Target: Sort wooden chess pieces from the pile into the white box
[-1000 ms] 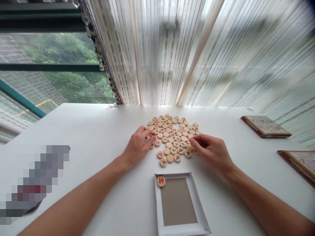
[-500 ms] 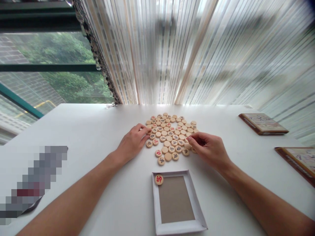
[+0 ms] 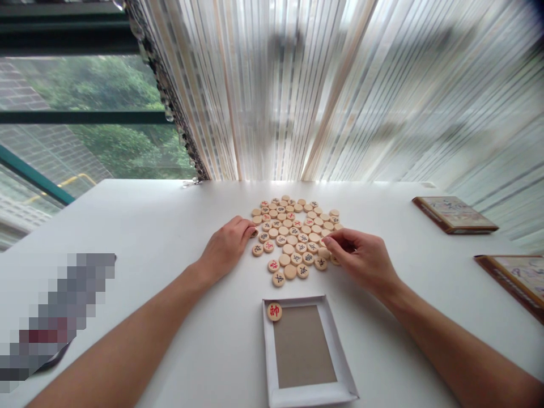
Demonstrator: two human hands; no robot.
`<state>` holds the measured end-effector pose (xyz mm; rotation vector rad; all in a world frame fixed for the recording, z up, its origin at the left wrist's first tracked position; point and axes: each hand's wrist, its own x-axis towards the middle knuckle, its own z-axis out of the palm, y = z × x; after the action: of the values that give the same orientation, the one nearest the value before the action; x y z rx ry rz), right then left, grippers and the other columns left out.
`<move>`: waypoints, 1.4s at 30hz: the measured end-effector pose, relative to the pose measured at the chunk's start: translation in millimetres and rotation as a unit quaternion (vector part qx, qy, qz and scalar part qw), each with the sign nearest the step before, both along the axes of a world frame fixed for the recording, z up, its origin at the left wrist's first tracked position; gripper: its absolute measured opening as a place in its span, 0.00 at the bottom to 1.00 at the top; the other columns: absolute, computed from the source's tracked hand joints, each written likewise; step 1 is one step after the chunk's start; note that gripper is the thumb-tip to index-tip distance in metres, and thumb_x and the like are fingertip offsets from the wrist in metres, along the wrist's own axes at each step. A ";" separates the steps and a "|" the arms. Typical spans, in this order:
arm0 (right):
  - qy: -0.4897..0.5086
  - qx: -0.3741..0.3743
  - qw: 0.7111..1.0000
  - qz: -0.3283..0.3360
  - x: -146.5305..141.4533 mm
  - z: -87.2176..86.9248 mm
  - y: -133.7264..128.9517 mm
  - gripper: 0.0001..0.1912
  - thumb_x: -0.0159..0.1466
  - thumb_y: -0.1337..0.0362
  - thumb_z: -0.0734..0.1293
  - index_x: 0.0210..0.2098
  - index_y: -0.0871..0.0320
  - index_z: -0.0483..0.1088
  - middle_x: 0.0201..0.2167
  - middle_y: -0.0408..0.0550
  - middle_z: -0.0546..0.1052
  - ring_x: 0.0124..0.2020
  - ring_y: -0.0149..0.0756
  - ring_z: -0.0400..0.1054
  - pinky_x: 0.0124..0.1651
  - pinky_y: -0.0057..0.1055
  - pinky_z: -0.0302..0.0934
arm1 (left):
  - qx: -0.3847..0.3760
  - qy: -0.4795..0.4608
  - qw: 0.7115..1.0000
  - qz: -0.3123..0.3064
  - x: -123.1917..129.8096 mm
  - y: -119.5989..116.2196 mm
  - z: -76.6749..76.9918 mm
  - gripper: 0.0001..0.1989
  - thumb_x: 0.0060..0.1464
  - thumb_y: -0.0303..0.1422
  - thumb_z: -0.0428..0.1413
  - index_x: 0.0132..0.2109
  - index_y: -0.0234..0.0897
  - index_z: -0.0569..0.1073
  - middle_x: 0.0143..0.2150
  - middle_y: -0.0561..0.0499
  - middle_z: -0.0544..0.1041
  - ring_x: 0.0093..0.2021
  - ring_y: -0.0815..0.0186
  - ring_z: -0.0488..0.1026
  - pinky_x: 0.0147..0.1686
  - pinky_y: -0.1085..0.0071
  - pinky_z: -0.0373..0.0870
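round pieces (image 3: 293,230), some bearing red or black characters, cluster at the white tray's twelve o'clock (image 3: 332,340). at their nine, the left hand (image 3: 227,243) pinches a piece (image 3: 254,233); at three, the right hand (image 3: 363,252) curls, grip unclear.

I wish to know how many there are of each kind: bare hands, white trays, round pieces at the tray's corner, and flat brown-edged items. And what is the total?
Bare hands: 2 (left hand, right hand)
White tray: 1
Round piece at its corner: 1
Flat brown-edged items: 2 (far item, near item)
Total: 6
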<state>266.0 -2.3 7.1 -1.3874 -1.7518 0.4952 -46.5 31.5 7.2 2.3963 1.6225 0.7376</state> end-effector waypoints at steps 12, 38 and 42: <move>0.002 -0.011 1.000 0.001 0.4 0.7 -0.2 0.15 0.67 0.53 0.71 0.33 0.58 0.81 0.23 0.47 0.78 0.24 0.35 0.67 0.27 0.31 0.59 | 0.002 -0.041 0.999 0.000 -1.5 3.0 -0.2 0.15 0.72 0.35 0.50 0.48 0.36 0.80 0.47 0.44 0.82 0.46 0.56 0.79 0.50 0.59 0.75; -0.089 -0.005 0.995 -0.037 29.7 10.8 37.0 0.16 0.65 0.54 0.69 0.41 0.58 0.84 0.32 0.49 0.85 0.29 0.38 0.74 0.34 0.33 0.65 | 0.039 -0.091 0.995 0.008 15.2 4.3 16.7 0.12 0.67 0.35 0.55 0.43 0.35 0.82 0.41 0.46 0.80 0.35 0.62 0.76 0.39 0.65 0.70; -0.137 -0.034 0.989 0.038 10.0 21.7 48.3 0.10 0.65 0.60 0.71 0.39 0.57 0.85 0.32 0.47 0.85 0.31 0.36 0.76 0.36 0.30 0.66 | 0.039 -0.073 0.996 -0.045 26.4 13.2 24.3 0.09 0.63 0.31 0.57 0.38 0.37 0.82 0.35 0.49 0.81 0.34 0.62 0.77 0.38 0.66 0.71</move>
<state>275.9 46.1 28.8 -1.4967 -2.0303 0.4238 -20.1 44.7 31.6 2.3871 1.4459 0.9514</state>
